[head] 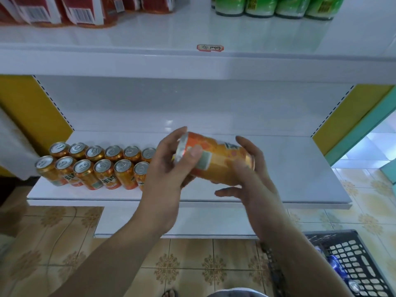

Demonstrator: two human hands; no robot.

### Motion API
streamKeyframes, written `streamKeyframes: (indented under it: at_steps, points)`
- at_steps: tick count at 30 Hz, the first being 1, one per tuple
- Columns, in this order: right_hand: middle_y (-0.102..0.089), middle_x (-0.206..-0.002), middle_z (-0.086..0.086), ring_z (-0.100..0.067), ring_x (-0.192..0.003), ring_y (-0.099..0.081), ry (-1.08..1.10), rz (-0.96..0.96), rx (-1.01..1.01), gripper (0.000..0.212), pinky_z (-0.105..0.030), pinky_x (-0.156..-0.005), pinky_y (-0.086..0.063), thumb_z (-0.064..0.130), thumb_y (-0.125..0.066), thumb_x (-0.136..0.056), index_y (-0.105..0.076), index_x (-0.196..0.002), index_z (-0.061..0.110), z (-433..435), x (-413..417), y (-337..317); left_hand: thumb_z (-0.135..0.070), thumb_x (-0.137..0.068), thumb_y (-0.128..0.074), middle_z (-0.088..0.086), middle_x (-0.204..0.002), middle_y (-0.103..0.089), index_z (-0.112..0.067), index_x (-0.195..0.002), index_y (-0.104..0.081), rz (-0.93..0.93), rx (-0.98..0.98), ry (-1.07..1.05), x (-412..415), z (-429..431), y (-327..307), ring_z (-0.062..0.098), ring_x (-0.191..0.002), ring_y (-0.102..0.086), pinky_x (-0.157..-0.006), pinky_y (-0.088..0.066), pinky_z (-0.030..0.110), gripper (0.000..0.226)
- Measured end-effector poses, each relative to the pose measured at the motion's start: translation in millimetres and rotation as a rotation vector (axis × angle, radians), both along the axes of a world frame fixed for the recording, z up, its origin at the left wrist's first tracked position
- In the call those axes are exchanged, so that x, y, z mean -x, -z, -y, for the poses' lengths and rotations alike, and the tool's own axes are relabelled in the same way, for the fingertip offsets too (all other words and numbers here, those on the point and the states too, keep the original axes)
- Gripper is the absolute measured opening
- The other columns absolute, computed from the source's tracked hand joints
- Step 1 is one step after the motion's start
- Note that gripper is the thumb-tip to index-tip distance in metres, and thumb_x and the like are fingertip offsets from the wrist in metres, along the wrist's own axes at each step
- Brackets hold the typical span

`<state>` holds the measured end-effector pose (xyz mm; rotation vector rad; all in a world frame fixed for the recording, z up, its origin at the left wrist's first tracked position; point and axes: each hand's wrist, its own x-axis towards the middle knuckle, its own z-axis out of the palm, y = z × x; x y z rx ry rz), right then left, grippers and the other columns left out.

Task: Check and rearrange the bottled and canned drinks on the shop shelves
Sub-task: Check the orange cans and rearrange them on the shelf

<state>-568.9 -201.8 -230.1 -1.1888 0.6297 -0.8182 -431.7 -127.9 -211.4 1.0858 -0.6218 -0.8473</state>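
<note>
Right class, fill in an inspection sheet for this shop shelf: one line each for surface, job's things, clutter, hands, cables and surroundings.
Surface: white lower shelf, glossy.
Job's things: orange can held on its side above the shelf; two rows of upright cans at the shelf's left.
Clutter: nothing seen.
Hands: left hand grips the can's top end, thumb over the rim; right hand holds its bottom end.
Cables: nothing seen.
Surroundings: upper shelf with red packs, green bottles and a label; black crate with blue cans on the tiled floor.
</note>
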Motion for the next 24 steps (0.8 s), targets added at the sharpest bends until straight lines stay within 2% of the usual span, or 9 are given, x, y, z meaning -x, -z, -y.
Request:
streamKeyframes:
  at_steps: [3, 7, 10, 13, 15, 17, 19, 21, 24]
  points:
    - [-0.067, -0.108, 0.013, -0.025, -0.090, -0.072, 0.003, -0.100, 0.233, 0.062, -0.027, -0.066, -0.058, 0.046, -0.077, -0.071, -0.050, -0.126, 0.040, 1.5, 4.1, -4.0, -0.052, -0.071, -0.073, 0.001, -0.121, -0.066, -0.029, -0.131, -0.058, -0.117, -0.114, 0.039, -1.4, 0.5, -0.6, 0.016, -0.105, -0.064, -0.065, -0.053, 0.018, 0.066]
    - [-0.072, -0.087, 0.002, -0.020, -0.066, -0.071, 0.087, -0.094, 0.083, 0.044, -0.024, -0.058, -0.056, 0.054, -0.075, -0.081, -0.059, -0.112, 0.028, 2.6, 1.1, -7.5, -0.033, -0.079, -0.069, -0.006, -0.130, -0.060, -0.043, -0.131, -0.057, -0.001, -0.076, 0.130, -6.4, -3.7, 6.8, 0.018, -0.109, -0.063, -0.075, -0.055, 0.021, 0.053]
    - [-0.068, -0.100, 0.004, -0.013, -0.082, -0.073, 0.053, -0.170, 0.106, 0.046, -0.025, -0.064, -0.058, 0.059, -0.062, -0.080, -0.053, -0.119, 0.036, 0.1, 2.0, -3.0, -0.027, -0.078, -0.081, -0.001, -0.127, -0.064, -0.038, -0.120, -0.066, -0.048, -0.041, 0.119, -5.5, -5.0, 8.0, 0.023, -0.108, -0.068, -0.078, -0.058, 0.030, 0.045]
    - [-0.064, -0.101, 0.019, -0.009, -0.090, -0.070, 0.044, -0.174, 0.244, 0.055, -0.024, -0.067, -0.057, 0.046, -0.073, -0.083, -0.041, -0.129, 0.049, -1.5, 4.4, 0.3, -0.049, -0.070, -0.070, 0.005, -0.117, -0.071, -0.026, -0.120, -0.065, -0.147, -0.139, 0.086, 0.9, -2.6, 4.8, 0.021, -0.099, -0.073, -0.079, -0.061, 0.033, 0.055]
    - [-0.066, -0.096, 0.020, -0.011, -0.085, -0.071, 0.084, -0.145, 0.256, 0.053, -0.024, -0.060, -0.055, 0.040, -0.077, -0.080, -0.047, -0.124, 0.042, -0.6, 4.3, -1.6, -0.055, -0.075, -0.074, 0.003, -0.119, -0.071, -0.028, -0.126, -0.060, -0.100, -0.171, 0.109, 1.2, -3.1, 6.2, 0.018, -0.102, -0.072, -0.086, -0.059, 0.034, 0.060]
    - [-0.071, -0.088, 0.011, -0.016, -0.074, -0.072, 0.108, -0.108, 0.139, 0.052, -0.024, -0.055, -0.054, 0.050, -0.080, -0.076, -0.054, -0.117, 0.030, 0.4, 3.5, -4.6, -0.046, -0.082, -0.078, -0.007, -0.127, -0.064, -0.035, -0.133, -0.052, 0.048, -0.125, 0.138, 2.1, -5.9, 7.5, 0.010, -0.108, -0.068, -0.087, -0.057, 0.028, 0.059]
    - [-0.073, -0.083, 0.002, -0.015, -0.067, -0.070, 0.102, -0.131, 0.060, 0.058, -0.024, -0.055, -0.055, 0.060, -0.068, -0.067, -0.057, -0.113, 0.026, 0.6, 3.3, -4.1, -0.024, -0.079, -0.073, -0.014, -0.126, -0.061, -0.033, -0.133, -0.050, 0.147, -0.040, 0.147, 5.1, -10.0, 8.7, 0.004, -0.108, -0.066, -0.080, -0.056, 0.021, 0.059]
    - [-0.071, -0.097, 0.003, -0.011, -0.079, -0.072, 0.099, -0.160, 0.100, 0.050, -0.025, -0.062, -0.058, 0.062, -0.071, -0.079, -0.055, -0.117, 0.033, -0.5, 5.0, -0.4, -0.025, -0.074, -0.069, -0.012, -0.117, -0.065, -0.031, -0.124, -0.058, 0.131, -0.030, 0.125, 6.9, -10.8, 9.4, 0.008, -0.105, -0.068, -0.075, -0.057, 0.021, 0.052]
    - [-0.065, -0.113, 0.018, -0.010, -0.100, -0.069, 0.081, -0.133, 0.221, 0.044, -0.026, -0.073, -0.060, 0.038, -0.066, -0.085, -0.050, -0.125, 0.046, -1.2, 10.1, 5.4, -0.050, -0.068, -0.067, -0.005, -0.112, -0.070, -0.036, -0.116, -0.065, 0.016, -0.126, 0.139, 7.1, -7.6, 10.2, 0.013, -0.095, -0.073, -0.072, -0.057, 0.022, 0.049]
